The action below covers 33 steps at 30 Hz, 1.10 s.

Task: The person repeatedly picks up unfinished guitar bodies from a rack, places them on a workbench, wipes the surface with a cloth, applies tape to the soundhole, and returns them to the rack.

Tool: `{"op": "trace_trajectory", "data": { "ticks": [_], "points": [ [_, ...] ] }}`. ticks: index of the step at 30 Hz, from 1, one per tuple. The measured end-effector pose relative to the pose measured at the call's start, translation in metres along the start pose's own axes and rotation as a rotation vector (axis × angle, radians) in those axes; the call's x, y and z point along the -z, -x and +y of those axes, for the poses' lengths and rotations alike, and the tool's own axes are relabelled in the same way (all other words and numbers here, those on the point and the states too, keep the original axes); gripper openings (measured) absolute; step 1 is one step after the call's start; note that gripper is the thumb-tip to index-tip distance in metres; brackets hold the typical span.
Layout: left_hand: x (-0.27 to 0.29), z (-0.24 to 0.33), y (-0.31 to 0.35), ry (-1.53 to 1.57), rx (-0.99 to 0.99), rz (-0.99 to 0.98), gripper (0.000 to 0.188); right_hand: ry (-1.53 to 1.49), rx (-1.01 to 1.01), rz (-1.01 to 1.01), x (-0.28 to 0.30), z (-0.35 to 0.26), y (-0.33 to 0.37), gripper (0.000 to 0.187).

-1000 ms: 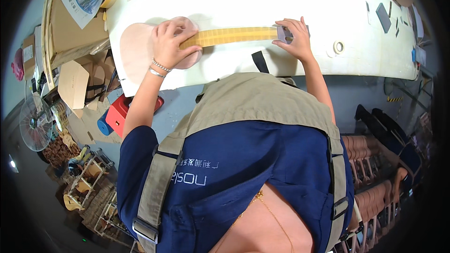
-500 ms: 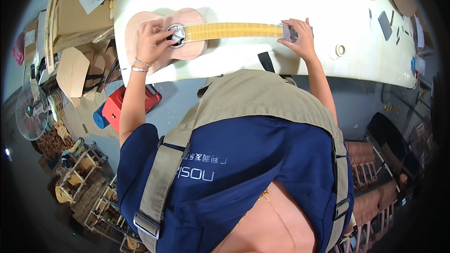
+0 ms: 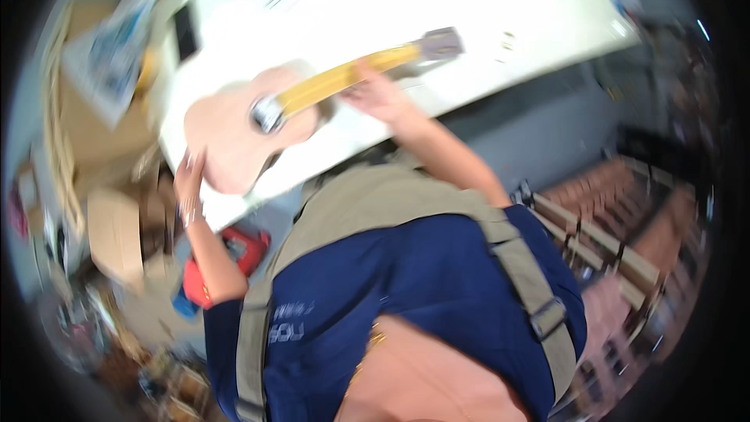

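Observation:
A small ukulele (image 3: 234,121) with a pale pinkish body lies tilted over the table, its neck pointing up to the right. Yellow tape (image 3: 351,76) covers the fretboard, and something silvery (image 3: 268,113) fills the sound hole. My left hand (image 3: 190,176) holds the body's bottom end at the near left, fingers on its edge. With the neck partly between its fingers, my right hand (image 3: 375,94) grips it from the near side, below the grey-brown headstock (image 3: 442,43). Motion blur hides finger detail, and I cannot tell whether the body touches the table.
On the white table (image 3: 500,0) lie a dark phone (image 3: 186,30) at the left and a tape roll (image 3: 508,43) at the right. Cardboard boxes (image 3: 117,227) and a red container (image 3: 246,250) stand at the left. Racks of wooden instrument parts (image 3: 601,195) are behind me to the right.
The view has turned, and the ukulele now slants. My left hand went from the sound hole to the body's bottom end; my right hand slid from the headstock to the neck.

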<state>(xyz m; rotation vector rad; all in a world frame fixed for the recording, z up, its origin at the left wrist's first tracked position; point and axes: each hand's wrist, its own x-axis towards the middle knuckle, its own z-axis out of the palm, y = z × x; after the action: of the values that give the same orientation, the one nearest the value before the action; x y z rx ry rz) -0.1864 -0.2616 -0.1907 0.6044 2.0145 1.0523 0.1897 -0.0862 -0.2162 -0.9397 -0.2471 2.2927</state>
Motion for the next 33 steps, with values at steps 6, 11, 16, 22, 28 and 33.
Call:
{"op": "trace_trajectory", "data": {
  "ticks": [6,11,16,22,28,33],
  "points": [
    [0.004,0.002,-0.006,0.064,0.099,-0.42,0.04,0.023,0.412,0.168,-0.02,-0.001,0.059,0.046],
    [-0.098,0.013,0.019,0.689,-0.04,-0.579,0.061,0.053,0.797,0.258,-0.036,-0.047,0.217,0.047],
    [-0.237,0.08,0.083,0.51,0.258,-1.043,0.069,0.385,1.52,0.744,-0.032,-0.03,0.339,0.05],
    [-0.335,0.08,0.251,-0.179,0.795,-1.634,0.064,0.134,1.995,1.094,-0.002,0.035,0.48,0.053],
    [-0.402,0.046,0.373,-0.43,0.891,-2.128,0.065,0.268,2.036,1.69,0.007,0.085,0.601,0.044],
    [-0.422,0.052,0.412,-0.511,0.506,-2.333,0.073,0.554,1.793,2.481,0.063,0.12,0.743,0.068]
  ]
}}
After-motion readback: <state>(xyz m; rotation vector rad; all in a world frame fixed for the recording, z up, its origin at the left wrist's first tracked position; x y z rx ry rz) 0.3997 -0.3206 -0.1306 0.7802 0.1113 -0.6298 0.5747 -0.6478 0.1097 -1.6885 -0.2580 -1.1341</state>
